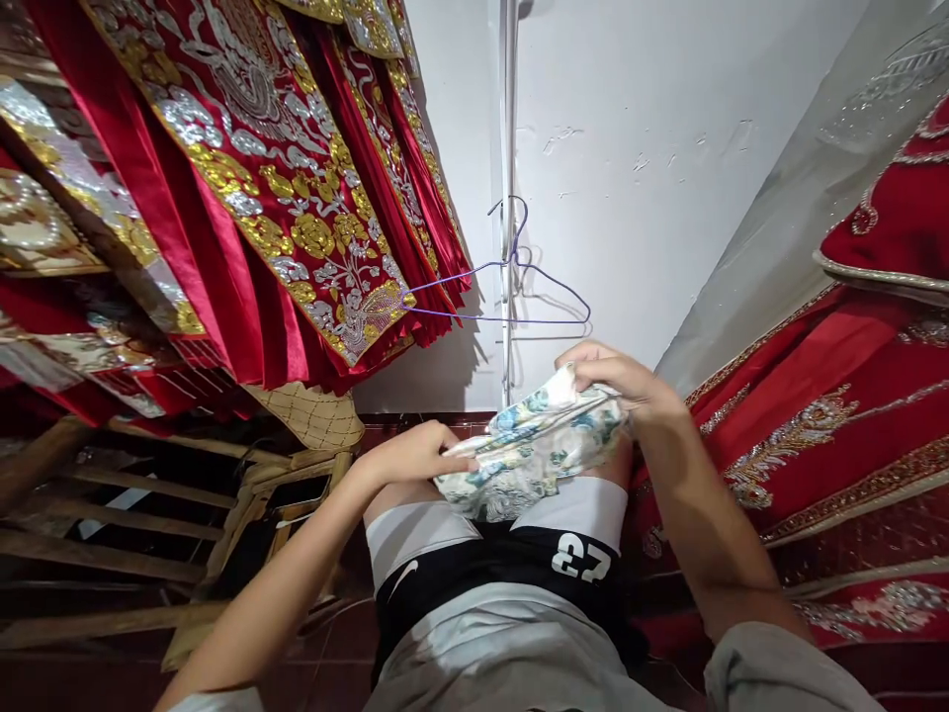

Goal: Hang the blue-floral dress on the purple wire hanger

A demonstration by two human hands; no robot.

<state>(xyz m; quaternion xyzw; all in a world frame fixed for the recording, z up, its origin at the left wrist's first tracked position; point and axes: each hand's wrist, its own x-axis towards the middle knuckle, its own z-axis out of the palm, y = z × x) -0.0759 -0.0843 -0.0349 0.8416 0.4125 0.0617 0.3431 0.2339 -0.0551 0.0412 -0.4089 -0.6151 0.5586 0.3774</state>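
Note:
A bunched white cloth with a blue and green floral print (549,445) is held over my thighs, between both hands. My left hand (422,453) grips its left end, thumb on top and fingers curled around the edge. At the upper right corner, my right hand (615,378) pinches the fabric. Folds hide what kind of garment or cloth it is. Beyond it, a purple wire hanger (511,318) hangs from a white vertical pole (508,129), with nothing on it; neither hand touches it.
Red costumes with gold and silver sequins (297,198) hang at the left, above a wooden bamboo chair (244,494). More red beaded garments (808,415) hang close on the right, beside a sheer grey cloth (771,208). A white wall (630,119) stands behind the pole.

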